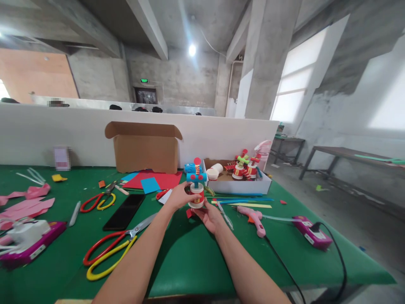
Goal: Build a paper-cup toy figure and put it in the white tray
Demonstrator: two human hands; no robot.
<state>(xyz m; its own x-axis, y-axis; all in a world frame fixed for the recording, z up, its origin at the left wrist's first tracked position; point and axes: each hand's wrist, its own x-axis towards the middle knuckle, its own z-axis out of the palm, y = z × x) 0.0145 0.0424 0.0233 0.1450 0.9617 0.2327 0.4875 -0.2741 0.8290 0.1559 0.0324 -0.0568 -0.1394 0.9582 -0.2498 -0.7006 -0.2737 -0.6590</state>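
Left hand (179, 196) gripped paper-cup figure (196, 192) at its 9 o'clock side. Right hand (211, 217) cupped open beneath base, 5 o'clock. Figure stood upright above green table (190, 253); glue gun (253, 217) lay near at 3 o'clock.

A craft workshop inside a big bare concrete building

The walls, beams and the thick pillar (268, 59) at the upper middle are rough grey concrete, with big bright windows (297, 76) on the right. A long table with a green cover (196, 257) fills the bottom of the frame. On it lie big scissors (110, 249), a pink glue gun (253, 217), red and blue paper sheets (152, 180) and pink paper scraps (25, 207) at the left. A white tray (237, 179) in the middle holds little finished paper toys, and a brown cardboard box (144, 147) stands open behind. More work tables (348, 154) stand at the right.
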